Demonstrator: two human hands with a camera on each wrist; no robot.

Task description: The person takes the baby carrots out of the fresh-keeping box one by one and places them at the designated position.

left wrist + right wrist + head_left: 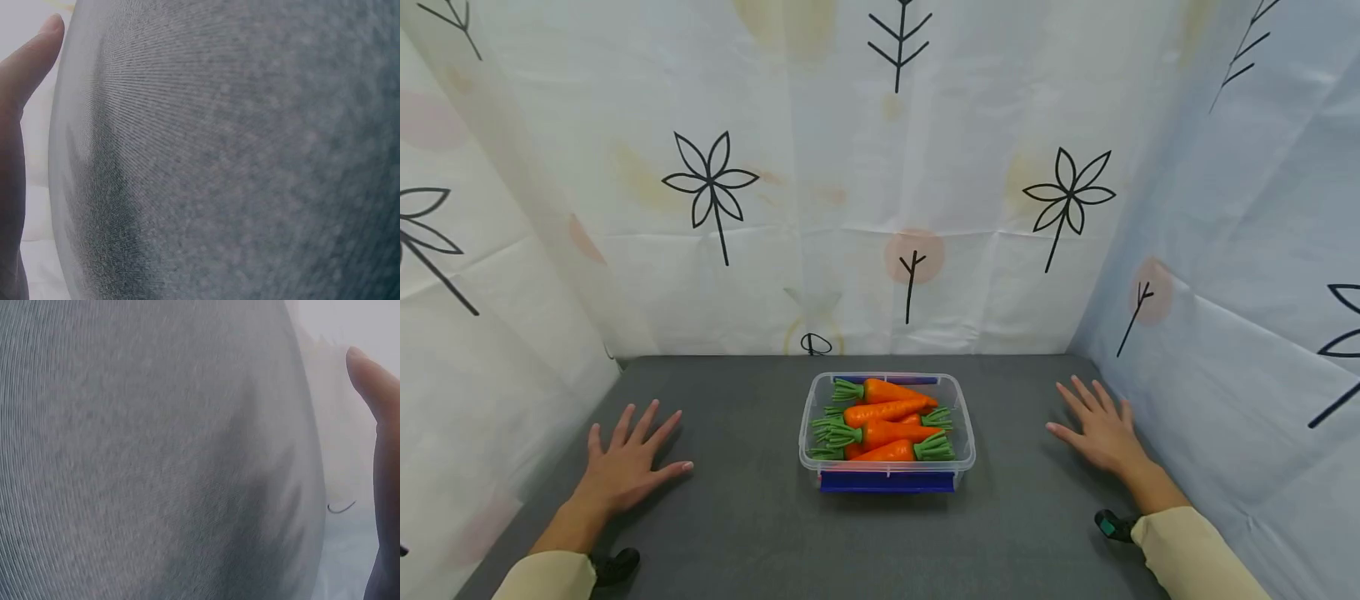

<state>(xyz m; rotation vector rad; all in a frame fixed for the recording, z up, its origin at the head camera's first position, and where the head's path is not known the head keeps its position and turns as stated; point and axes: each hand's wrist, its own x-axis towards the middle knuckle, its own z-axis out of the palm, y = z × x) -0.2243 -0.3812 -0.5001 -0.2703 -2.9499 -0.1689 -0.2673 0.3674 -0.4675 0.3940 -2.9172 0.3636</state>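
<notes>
A clear plastic container (pixel 966 433) with blue side clips stands in the middle of the dark grey table. Several orange carrots (pixel 887 432) with green tops are piled inside it, and no lid covers them. My left hand (pixel 623 475), fingers spread, is over the table's left side, apart from the container. On the right side, my right hand (pixel 1103 432) also has its fingers spread and holds nothing. In each wrist view the thumb shows at the edge, with the grey surface and the hand's shadow beside it.
White cloth walls (pixel 850 150) printed with black flowers and twigs enclose the table (pixel 737 533) at the back and on both sides. The right hand is close to the right cloth. Black wrist cameras (pixel 617 567) sit below both wrists.
</notes>
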